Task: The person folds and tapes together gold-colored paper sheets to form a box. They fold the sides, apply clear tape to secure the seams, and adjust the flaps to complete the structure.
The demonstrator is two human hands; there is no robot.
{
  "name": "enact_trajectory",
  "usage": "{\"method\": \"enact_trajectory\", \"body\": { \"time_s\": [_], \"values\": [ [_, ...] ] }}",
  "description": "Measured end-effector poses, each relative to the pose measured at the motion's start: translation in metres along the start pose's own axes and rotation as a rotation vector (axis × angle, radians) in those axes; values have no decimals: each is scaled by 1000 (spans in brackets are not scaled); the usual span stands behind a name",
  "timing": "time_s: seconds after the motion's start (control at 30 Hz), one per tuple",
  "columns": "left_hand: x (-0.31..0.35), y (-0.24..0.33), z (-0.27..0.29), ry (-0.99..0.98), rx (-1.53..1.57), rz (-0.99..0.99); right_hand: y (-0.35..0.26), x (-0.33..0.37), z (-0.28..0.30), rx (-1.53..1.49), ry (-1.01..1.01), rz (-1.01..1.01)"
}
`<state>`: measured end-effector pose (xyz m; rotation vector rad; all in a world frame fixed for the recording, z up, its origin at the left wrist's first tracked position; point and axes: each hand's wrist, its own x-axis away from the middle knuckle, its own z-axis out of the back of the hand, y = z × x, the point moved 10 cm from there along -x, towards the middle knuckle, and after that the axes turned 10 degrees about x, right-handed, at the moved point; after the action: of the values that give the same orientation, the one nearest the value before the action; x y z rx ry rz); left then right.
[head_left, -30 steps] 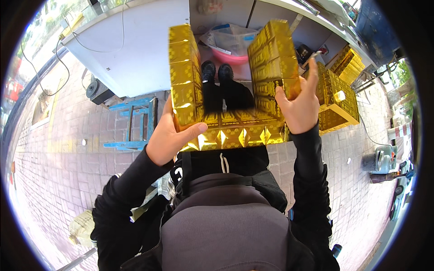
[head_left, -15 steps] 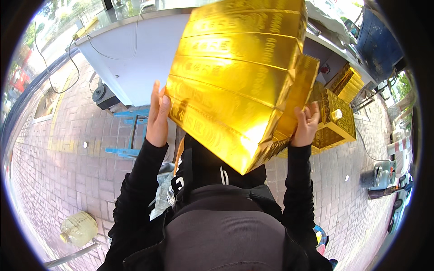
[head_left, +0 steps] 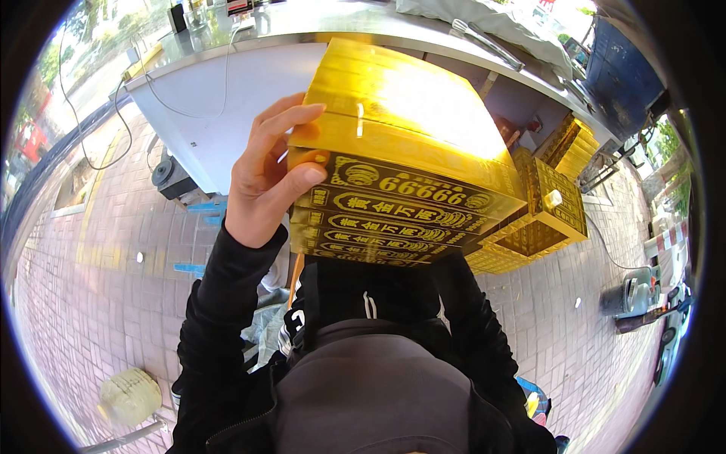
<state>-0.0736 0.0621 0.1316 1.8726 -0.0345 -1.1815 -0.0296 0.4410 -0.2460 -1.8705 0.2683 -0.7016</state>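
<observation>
The left hand (head_left: 266, 175) grips a gold block (head_left: 408, 155) (shiny, black-patterned).

Head view faces down, seemingly close.

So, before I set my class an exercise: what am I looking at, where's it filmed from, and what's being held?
There's no machine, just a person working bare-handed. It's filmed by the left of two fisheye cameras worn on the head, looking down. The left hand grips the left end of a shiny gold block; the right hand is hidden, though its sleeve shows. On the metal counter beyond lie a pale cover and a long metal utensil; to the right is another gold piece.
</observation>
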Motion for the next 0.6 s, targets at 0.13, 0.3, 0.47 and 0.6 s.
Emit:
{"method": "enact_trajectory", "body": {
  "time_s": [0.13, 0.3, 0.47, 0.6],
  "values": [
    [-17, 8, -34, -134, -123, 39, 15, -7, -15, 16, 24, -29],
    [-26, 19, -72, -259, -329, -89, 31, -17, -28, 27, 44, -51],
    [-34, 25, -81, -329, -571, -49, 31, -9, -13, 69, 86, -32],
    [-22, -4, -102, -445, -622, 0, -19, 41, 45, 181, 268, 79]
  ]
}}
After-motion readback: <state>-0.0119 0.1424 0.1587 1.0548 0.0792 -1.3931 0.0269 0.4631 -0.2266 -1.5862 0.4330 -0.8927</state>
